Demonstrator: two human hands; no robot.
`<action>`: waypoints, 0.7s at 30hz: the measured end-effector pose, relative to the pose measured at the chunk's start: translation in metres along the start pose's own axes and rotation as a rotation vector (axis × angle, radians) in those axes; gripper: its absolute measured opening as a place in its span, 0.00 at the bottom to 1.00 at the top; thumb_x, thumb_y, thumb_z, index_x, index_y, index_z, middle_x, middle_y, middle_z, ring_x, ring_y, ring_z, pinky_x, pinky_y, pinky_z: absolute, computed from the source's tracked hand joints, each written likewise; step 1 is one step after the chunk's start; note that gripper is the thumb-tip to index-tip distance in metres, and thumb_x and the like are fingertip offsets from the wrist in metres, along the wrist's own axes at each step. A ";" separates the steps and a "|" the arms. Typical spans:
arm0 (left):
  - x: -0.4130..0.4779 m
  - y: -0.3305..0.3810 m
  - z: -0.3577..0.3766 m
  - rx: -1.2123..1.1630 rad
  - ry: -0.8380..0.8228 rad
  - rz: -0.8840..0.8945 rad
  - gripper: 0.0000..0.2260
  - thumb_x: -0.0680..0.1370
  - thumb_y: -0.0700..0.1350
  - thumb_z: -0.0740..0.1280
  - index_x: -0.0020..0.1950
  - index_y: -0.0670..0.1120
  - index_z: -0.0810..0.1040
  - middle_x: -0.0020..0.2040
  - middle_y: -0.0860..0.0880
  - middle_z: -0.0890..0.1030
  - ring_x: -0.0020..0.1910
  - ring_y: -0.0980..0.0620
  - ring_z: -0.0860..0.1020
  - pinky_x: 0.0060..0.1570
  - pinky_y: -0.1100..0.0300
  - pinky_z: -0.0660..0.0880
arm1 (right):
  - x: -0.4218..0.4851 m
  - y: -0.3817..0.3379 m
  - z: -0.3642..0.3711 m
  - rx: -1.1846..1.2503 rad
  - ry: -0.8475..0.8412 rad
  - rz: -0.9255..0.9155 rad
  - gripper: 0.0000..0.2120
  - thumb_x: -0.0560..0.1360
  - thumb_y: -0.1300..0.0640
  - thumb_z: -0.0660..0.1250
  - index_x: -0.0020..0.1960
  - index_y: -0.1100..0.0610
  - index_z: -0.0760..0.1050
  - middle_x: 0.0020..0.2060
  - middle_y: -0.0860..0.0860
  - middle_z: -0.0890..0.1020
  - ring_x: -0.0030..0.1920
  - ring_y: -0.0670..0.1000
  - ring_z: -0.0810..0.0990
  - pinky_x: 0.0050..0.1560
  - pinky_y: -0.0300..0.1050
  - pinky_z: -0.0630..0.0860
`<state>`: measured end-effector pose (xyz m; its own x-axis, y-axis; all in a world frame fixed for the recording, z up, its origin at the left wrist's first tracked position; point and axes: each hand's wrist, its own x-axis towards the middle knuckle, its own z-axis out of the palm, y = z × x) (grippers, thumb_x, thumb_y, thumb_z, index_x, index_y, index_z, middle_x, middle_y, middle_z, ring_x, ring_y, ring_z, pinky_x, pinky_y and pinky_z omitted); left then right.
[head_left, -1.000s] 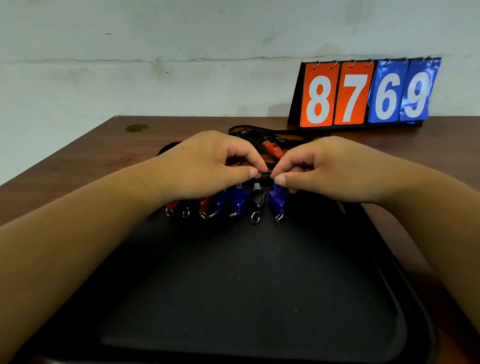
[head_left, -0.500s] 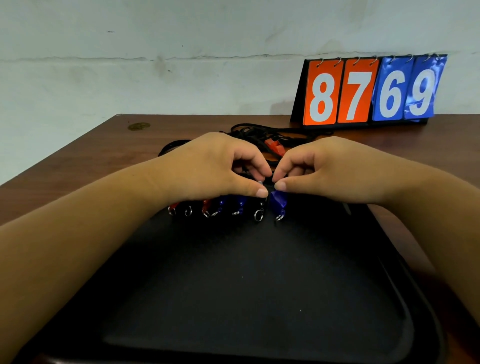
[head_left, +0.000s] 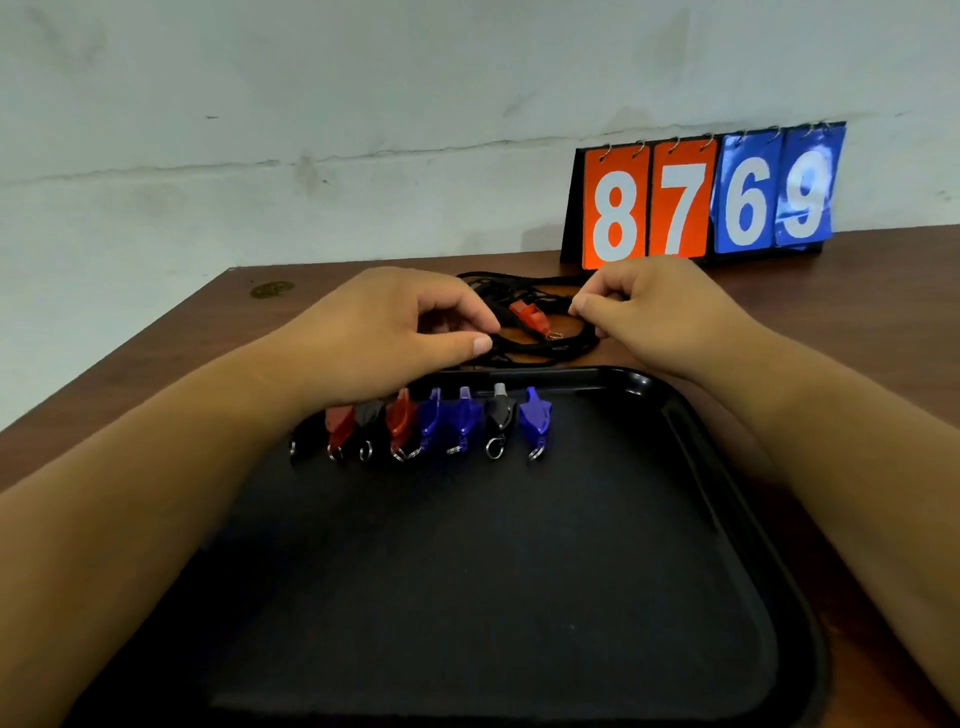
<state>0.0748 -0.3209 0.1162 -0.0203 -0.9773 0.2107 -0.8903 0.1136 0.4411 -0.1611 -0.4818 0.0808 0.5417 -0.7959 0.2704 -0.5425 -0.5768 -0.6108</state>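
By the white wall, on the brown table (head_left: 208, 338), the red whistle (head_left: 530, 315) is lying in the tangle of black cords (head_left: 543, 351) just beyond the tray (head_left: 691, 415). The left hand (head_left: 410, 332) and right hand (head_left: 654, 317) have been moved there from the row of whistles (head_left: 462, 415). Their fingers are being held curled at the cords; whether one is pinched cannot be told. The next whistle is probably being fetched.

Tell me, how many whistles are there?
9: a row of eight whistles at the tray's far edge, one red whistle among black cords behind it. The left hand may hide more.
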 end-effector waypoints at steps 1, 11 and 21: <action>0.000 0.003 -0.005 -0.027 0.003 -0.025 0.06 0.82 0.58 0.72 0.58 0.66 0.85 0.52 0.63 0.85 0.51 0.67 0.81 0.50 0.64 0.74 | 0.001 0.002 -0.001 0.013 0.005 0.012 0.06 0.85 0.49 0.69 0.55 0.44 0.84 0.47 0.42 0.85 0.52 0.44 0.82 0.48 0.35 0.72; 0.038 0.053 -0.022 0.153 -0.204 -0.035 0.06 0.83 0.57 0.70 0.58 0.65 0.86 0.53 0.65 0.85 0.54 0.67 0.80 0.54 0.65 0.72 | 0.002 0.009 -0.003 0.066 0.066 0.035 0.08 0.85 0.49 0.68 0.58 0.47 0.85 0.49 0.41 0.83 0.54 0.44 0.81 0.60 0.42 0.77; 0.125 0.045 0.017 0.509 -0.217 -0.035 0.12 0.83 0.49 0.72 0.67 0.55 0.83 0.65 0.53 0.83 0.64 0.52 0.79 0.62 0.56 0.74 | 0.008 0.014 0.000 0.080 0.121 0.033 0.08 0.86 0.50 0.67 0.58 0.49 0.85 0.49 0.45 0.85 0.53 0.46 0.82 0.56 0.42 0.76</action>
<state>0.0247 -0.4410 0.1469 -0.0324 -0.9995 -0.0044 -0.9985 0.0326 -0.0438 -0.1642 -0.4959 0.0744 0.4407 -0.8334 0.3337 -0.5031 -0.5371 -0.6771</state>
